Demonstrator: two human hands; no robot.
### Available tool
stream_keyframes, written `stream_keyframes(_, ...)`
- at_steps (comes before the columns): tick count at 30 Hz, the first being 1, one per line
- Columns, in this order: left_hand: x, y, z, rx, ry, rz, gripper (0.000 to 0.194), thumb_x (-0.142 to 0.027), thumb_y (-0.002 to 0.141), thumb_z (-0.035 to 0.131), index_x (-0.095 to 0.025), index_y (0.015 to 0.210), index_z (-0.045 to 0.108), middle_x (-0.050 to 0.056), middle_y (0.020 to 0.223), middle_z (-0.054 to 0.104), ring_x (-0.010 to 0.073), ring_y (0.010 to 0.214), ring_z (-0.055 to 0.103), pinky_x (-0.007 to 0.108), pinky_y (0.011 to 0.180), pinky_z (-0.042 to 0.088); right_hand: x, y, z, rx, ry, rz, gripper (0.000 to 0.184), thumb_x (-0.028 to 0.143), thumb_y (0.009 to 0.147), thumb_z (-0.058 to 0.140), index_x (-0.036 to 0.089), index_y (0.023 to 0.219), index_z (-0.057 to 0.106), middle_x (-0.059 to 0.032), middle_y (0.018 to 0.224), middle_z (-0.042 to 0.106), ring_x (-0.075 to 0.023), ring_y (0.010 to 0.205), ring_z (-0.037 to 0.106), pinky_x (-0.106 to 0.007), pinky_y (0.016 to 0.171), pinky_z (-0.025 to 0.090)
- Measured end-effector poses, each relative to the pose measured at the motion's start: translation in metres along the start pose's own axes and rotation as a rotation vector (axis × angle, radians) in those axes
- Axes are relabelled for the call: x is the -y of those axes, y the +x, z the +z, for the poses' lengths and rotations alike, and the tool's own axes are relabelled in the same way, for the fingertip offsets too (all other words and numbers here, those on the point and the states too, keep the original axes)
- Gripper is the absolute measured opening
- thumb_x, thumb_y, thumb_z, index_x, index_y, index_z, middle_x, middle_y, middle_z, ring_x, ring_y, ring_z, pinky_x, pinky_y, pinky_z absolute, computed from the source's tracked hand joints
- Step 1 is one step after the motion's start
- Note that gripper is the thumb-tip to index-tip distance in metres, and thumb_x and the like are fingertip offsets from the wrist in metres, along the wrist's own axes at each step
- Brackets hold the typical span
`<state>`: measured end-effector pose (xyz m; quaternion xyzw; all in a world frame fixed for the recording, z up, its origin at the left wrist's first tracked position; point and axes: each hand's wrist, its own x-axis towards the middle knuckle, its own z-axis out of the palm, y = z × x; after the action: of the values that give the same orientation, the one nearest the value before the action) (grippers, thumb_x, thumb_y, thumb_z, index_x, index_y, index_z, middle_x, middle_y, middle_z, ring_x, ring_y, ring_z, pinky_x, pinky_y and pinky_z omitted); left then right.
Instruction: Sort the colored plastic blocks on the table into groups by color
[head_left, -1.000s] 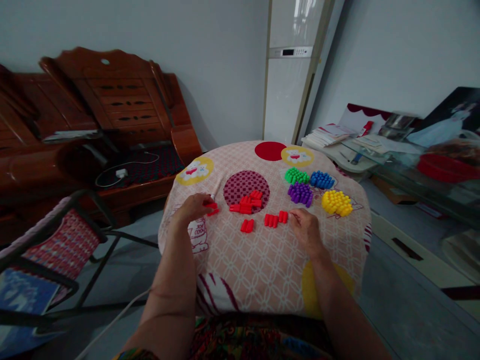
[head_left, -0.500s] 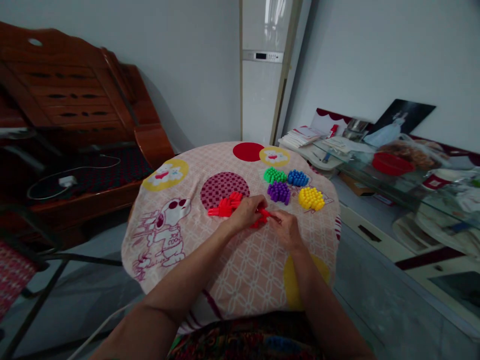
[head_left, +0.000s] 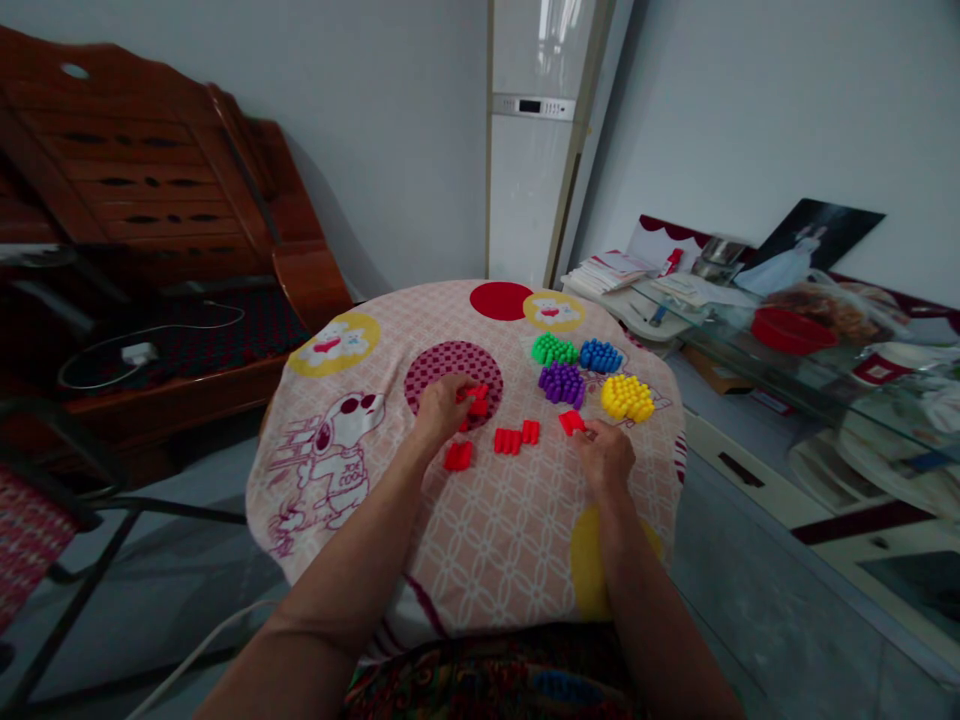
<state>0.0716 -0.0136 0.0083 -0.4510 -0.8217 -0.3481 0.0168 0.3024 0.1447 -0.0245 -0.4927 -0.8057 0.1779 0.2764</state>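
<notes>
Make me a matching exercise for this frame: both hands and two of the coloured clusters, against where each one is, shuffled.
Column one
1. Left hand
2. Right hand
3. Green cluster
4. Yellow cluster

Column two
A. Farthest right of the clusters in the picture
B. At the red pieces by the checked circle
C. Immediately left of the blue cluster in the picture
D. Touching a lone red block

Pairs: 1-B, 2-D, 3-C, 4-A

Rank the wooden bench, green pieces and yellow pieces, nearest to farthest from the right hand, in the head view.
1. Yellow pieces: just beyond the right hand, slightly right.
2. Green pieces: farther back, leftward.
3. Wooden bench: farthest, well to the left.
</notes>
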Motion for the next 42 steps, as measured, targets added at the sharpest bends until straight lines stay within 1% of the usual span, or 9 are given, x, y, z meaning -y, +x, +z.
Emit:
stream_keyframes(4, 0.007, 0.001, -0.002, 0.069, 0.135, -0.032, 0.030, -0.020, 0.084, 0.060, -0.020, 0.110, 0.075, 0.009, 0.112, 0.075, 0.0229, 0.101, 0.069, 0.033, 0.093, 0.051, 0.006, -0.003, -0.010, 0.131, -0.218, 0.071, 0.021, 0.038, 0.079, 0.067, 0.023, 0.088, 0.078, -0.0110, 0.083, 0.075, -0.0236, 0.074, 0.067, -0.030, 0.063, 0.041)
stream_keyframes(9, 0.007, 0.002, -0.001, 0.154, 0.235, 0.012, 0.031, -0.022, 0.083, 0.065, -0.020, 0.113, 0.074, 0.009, 0.117, 0.073, 0.0233, 0.108, 0.066, 0.032, 0.097, 0.047, 0.005, -0.004, -0.013, 0.195, -0.216, 0.055, 0.021, 0.038, 0.082, 0.067, 0.023, 0.092, 0.077, -0.0077, 0.086, 0.076, -0.0207, 0.076, 0.066, -0.028, 0.063, 0.039)
stream_keyframes(12, 0.009, 0.003, 0.002, 0.190, 0.267, 0.077, 0.029, -0.021, 0.081, 0.067, -0.019, 0.109, 0.074, 0.009, 0.113, 0.073, 0.0241, 0.108, 0.066, 0.032, 0.097, 0.047, 0.000, -0.004, -0.010, 0.127, -0.115, 0.015, 0.022, 0.037, 0.082, 0.064, 0.023, 0.093, 0.077, -0.0057, 0.081, 0.075, -0.0191, 0.073, 0.064, -0.027, 0.064, 0.040)
stream_keyframes(17, 0.009, 0.003, 0.010, 0.176, 0.324, 0.115, 0.017, -0.020, 0.081, 0.065, -0.018, 0.096, 0.074, 0.008, 0.102, 0.072, 0.0220, 0.098, 0.065, 0.031, 0.089, 0.048, -0.006, 0.000, -0.001, -0.146, 0.167, -0.146, 0.022, 0.034, 0.081, 0.057, 0.017, 0.086, 0.071, -0.0079, 0.083, 0.073, -0.0195, 0.073, 0.063, -0.029, 0.072, 0.046)
stream_keyframes(20, 0.009, 0.001, 0.012, 0.168, 0.340, 0.126, 0.017, -0.022, 0.082, 0.065, -0.018, 0.096, 0.073, 0.008, 0.101, 0.071, 0.0215, 0.096, 0.065, 0.031, 0.087, 0.048, -0.005, 0.002, 0.002, -0.216, 0.185, -0.211, 0.020, 0.030, 0.082, 0.055, 0.016, 0.087, 0.068, -0.0085, 0.083, 0.072, -0.0193, 0.072, 0.061, -0.030, 0.072, 0.045)
stream_keyframes(29, -0.001, -0.002, 0.006, 0.247, 0.330, 0.195, 0.025, -0.022, 0.079, 0.068, -0.020, 0.102, 0.076, 0.010, 0.105, 0.073, 0.0268, 0.102, 0.065, 0.037, 0.091, 0.047, 0.005, -0.005, 0.001, 0.001, -0.162, -0.287, 0.025, 0.022, 0.087, 0.057, 0.018, 0.108, 0.070, -0.0092, 0.096, 0.071, -0.0211, 0.088, 0.061, -0.028, 0.076, 0.041)
stream_keyframes(32, 0.001, 0.000, 0.000, 0.253, 0.229, 0.192, 0.028, -0.021, 0.075, 0.070, -0.020, 0.102, 0.077, 0.009, 0.103, 0.074, 0.0259, 0.102, 0.066, 0.035, 0.092, 0.047, 0.002, -0.004, 0.002, 0.014, -0.138, -0.281, 0.029, 0.020, 0.086, 0.057, 0.019, 0.112, 0.069, -0.0087, 0.101, 0.072, -0.0211, 0.091, 0.063, -0.028, 0.079, 0.042)
stream_keyframes(37, 0.020, 0.003, -0.027, 0.098, 0.026, 0.004, 0.025, -0.023, 0.082, 0.058, -0.017, 0.099, 0.076, 0.009, 0.100, 0.075, 0.0213, 0.090, 0.068, 0.031, 0.082, 0.049, -0.003, -0.003, 0.004, -0.053, -0.069, -0.213, 0.036, 0.020, 0.086, 0.054, 0.015, 0.118, 0.067, -0.0117, 0.109, 0.073, -0.0219, 0.094, 0.064, -0.029, 0.083, 0.044)
stream_keyframes(42, 0.035, -0.001, -0.040, 0.266, -0.010, -0.028, 0.017, -0.026, 0.074, 0.068, -0.017, 0.087, 0.074, 0.003, 0.077, 0.073, 0.0168, 0.070, 0.064, 0.026, 0.066, 0.046, -0.004, -0.003, 0.003, -0.039, -0.089, -0.230, 0.036, 0.020, 0.085, 0.054, 0.014, 0.118, 0.068, -0.0124, 0.108, 0.073, -0.0223, 0.096, 0.064, -0.029, 0.085, 0.045)
